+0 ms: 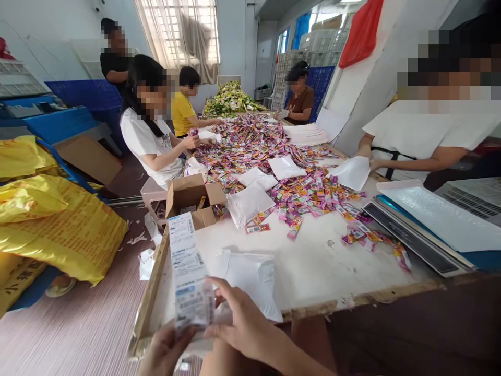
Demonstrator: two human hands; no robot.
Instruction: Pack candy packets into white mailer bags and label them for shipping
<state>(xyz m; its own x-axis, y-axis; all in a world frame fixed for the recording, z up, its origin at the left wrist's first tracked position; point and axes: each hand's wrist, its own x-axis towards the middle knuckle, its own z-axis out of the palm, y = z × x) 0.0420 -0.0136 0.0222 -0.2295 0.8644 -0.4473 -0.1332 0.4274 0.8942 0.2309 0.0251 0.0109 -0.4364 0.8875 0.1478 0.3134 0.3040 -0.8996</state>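
Left of the cardboard box, which stands with its flaps spread on the left side of a white-topped table, bulging yellow sacks with red print are heaped beyond a strip of floor. Behind the box and a little to its left, a co-worker in a white shirt holds a small packet up over the table. Nearer than the box, low down, the left hand has its fingers curled around the bottom end of a printed label strip; that strip runs from there toward the box, its far end overlapping the box's front in view, and the lower part is blurred. Nearer than the box and to its right, the right hand pinches the same strip by its right edge between thumb and fingers. A white pouch lies flat on the table, right of the box and nearer. Farther right of the box and behind it spreads a heap of pink and orange packets, with clear pouches resting at its near edge. Well to the box's right, another co-worker holds a white bag, and white sheets lie near the table's right end.
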